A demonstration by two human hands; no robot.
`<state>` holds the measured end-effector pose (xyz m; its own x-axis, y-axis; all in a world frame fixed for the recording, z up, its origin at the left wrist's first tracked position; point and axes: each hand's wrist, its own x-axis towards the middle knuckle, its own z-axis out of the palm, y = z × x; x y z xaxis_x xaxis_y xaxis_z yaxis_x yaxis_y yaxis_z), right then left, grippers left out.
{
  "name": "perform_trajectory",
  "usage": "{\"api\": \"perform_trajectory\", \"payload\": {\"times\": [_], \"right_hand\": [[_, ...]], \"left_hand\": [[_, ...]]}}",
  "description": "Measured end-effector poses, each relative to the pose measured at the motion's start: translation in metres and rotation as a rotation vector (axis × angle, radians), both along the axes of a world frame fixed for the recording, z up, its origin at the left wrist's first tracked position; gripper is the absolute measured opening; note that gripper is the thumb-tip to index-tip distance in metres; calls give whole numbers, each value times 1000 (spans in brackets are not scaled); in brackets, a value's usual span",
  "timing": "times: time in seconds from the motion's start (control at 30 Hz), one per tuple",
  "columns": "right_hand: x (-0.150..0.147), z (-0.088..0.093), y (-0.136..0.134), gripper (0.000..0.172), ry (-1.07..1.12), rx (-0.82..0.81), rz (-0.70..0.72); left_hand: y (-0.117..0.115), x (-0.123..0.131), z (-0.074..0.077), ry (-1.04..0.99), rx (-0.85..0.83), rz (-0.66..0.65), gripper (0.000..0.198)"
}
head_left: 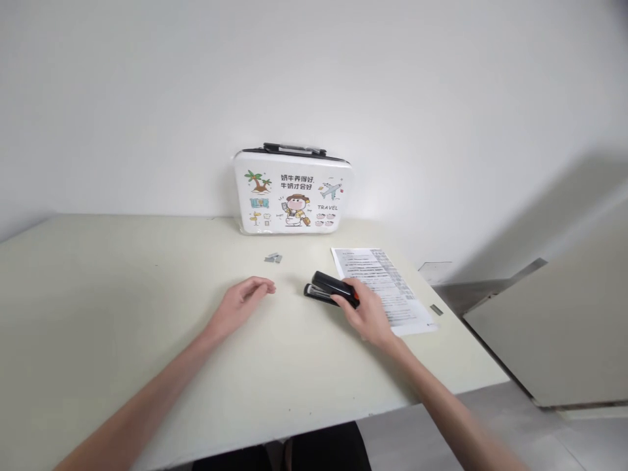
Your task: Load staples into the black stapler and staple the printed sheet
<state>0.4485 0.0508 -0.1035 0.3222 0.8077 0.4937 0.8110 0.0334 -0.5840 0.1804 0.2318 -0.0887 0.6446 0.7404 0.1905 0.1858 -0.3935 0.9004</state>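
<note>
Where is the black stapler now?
In the head view, slightly right of centre, the black stapler is in the right hand, near the white printed paper.

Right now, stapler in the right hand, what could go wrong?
Pinch: the stapler gapes at its front while the right hand grips its rear; a squeeze could nip a finger.
Lost piece: the small dark strip lies near the table's right edge; a stray brush might knock it off.
Drag: the printed sheet lies close by the right hand and could get shifted.
</note>
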Motion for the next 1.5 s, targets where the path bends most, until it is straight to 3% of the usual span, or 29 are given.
{"api": "perform_trajectory", "payload": {"times": [0.17,0.37,0.5,0.63,0.97,1.5], "right_hand": [[-33,2,46,35,101,-101,231],[-44,-9,61,38,206,-146,324],[-43,-5,53,36,261,-182,313],[-41,0,46,41,312,-154,214],[-44,-1,47,42,312,-158,139],[-42,-4,48,45,333,-162,151]], "left_hand": [[9,-23,-1,-71,-76,216,31],[4,-22,-1,-106,-92,253,27],[4,-18,-2,-111,-113,254,25],[5,-15,-2,-135,-137,276,24],[8,-15,-6,-197,-184,373,21],[6,-12,-1,-175,-175,404,22]]}}
